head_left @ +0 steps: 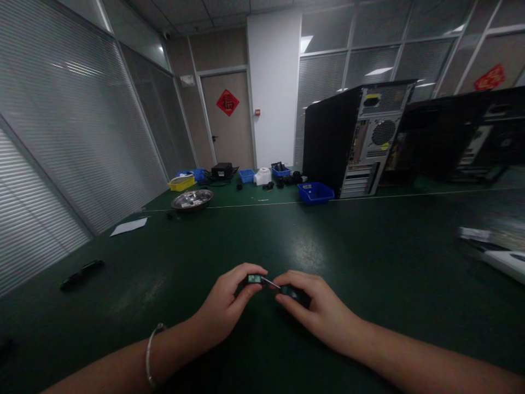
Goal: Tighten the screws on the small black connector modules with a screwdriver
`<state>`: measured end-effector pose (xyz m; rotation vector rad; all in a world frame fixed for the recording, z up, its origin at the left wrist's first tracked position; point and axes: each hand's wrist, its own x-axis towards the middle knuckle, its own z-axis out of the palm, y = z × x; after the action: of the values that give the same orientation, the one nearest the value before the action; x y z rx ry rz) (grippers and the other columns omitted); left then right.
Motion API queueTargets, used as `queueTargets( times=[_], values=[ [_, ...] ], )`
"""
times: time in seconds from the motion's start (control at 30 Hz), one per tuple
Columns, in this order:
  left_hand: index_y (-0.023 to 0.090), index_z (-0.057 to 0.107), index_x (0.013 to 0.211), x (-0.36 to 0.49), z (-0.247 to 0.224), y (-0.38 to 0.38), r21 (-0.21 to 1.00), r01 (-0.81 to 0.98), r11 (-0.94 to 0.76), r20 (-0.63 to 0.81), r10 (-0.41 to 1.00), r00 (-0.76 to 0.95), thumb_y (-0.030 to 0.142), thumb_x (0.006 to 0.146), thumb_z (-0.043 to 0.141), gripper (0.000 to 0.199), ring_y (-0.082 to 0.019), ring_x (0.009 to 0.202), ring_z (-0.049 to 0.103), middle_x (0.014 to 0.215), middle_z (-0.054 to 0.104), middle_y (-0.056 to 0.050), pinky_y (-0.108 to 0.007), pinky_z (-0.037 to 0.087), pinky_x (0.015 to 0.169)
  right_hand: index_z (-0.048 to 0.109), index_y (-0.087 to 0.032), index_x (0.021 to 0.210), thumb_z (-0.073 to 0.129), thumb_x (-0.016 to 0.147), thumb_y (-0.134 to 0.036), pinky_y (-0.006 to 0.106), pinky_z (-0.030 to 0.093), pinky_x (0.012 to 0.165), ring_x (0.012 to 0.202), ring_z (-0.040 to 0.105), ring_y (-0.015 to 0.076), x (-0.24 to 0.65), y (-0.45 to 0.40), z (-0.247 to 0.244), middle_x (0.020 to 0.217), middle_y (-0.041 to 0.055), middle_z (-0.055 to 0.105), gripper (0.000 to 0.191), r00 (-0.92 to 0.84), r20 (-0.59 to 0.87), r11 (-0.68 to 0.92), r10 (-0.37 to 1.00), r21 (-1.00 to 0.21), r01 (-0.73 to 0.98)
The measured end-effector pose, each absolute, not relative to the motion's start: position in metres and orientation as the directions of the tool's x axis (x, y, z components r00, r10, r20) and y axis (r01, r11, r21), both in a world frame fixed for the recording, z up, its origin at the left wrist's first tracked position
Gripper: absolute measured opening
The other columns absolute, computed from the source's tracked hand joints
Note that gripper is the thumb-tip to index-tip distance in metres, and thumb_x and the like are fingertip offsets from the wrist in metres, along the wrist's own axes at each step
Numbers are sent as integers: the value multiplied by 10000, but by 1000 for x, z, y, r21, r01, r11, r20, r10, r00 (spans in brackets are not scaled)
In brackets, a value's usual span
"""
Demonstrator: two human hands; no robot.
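Between the thumb and fingers of my left hand is a small black part with a green circuit board showing on its near face. My right hand is wrapped round the dark handle of a screwdriver. The thin metal shaft points left and up, and its tip meets the right end of the small part. Whether the tip sits in a screw is too small to tell. Both hands are just above the green tabletop, close together.
A metal bowl, a yellow bin and a blue bin stand toward the back. Behind the blue bin rises a black computer tower. A dark elongated part and white paper lie left; a white device lies right.
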<state>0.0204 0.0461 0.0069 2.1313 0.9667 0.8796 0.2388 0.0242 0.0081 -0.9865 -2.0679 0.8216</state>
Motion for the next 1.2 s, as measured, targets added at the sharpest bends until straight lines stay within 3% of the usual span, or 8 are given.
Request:
queueTargets(
  times=[0.17, 0.4, 0.87, 1.07, 1.2],
  values=[
    [230, 642, 1102, 20, 9, 47, 696, 398, -597, 370, 774, 514, 187, 927, 519, 218, -186, 992, 611, 1047, 667, -39, -299, 465, 878, 677, -201, 1070, 585, 900, -179, 293, 477, 815, 907, 638, 188, 239, 25, 9, 978, 45, 697, 195, -487, 312, 517, 816, -771, 372],
    [221, 663, 1106, 18, 11, 46, 680, 424, -598, 339, 769, 542, 179, 919, 529, 234, -187, 983, 638, 1047, 703, -44, -298, 475, 874, 688, -208, 1072, 586, 897, -170, 292, 484, 804, 897, 641, 183, 239, 24, 12, 973, 44, 698, 207, -497, 298, 506, 815, -784, 360],
    [209, 697, 1048, 22, 12, 45, 832, 351, -429, 206, 828, 522, 208, 875, 585, 205, -203, 888, 641, 964, 709, -51, -315, 478, 819, 685, -226, 1087, 583, 898, -189, 293, 489, 811, 904, 645, 189, 239, 24, 11, 991, 42, 708, 218, -506, 327, 528, 799, -783, 328],
    [216, 684, 1070, 22, 8, 51, 911, 203, -359, 239, 862, 447, 174, 869, 576, 232, -218, 1050, 572, 1083, 586, -68, -346, 445, 928, 688, -201, 1064, 592, 883, -182, 308, 492, 802, 895, 648, 202, 238, 24, 11, 982, 53, 716, 206, -444, 290, 478, 848, -781, 402],
    [207, 689, 1043, 22, 4, 56, 953, 110, -282, 210, 878, 431, 169, 839, 598, 226, -218, 1055, 540, 1087, 493, -58, -362, 440, 925, 679, -206, 1077, 581, 893, -199, 303, 498, 797, 889, 648, 194, 239, 24, 11, 990, 46, 713, 209, -441, 298, 480, 846, -787, 388]
  ],
)
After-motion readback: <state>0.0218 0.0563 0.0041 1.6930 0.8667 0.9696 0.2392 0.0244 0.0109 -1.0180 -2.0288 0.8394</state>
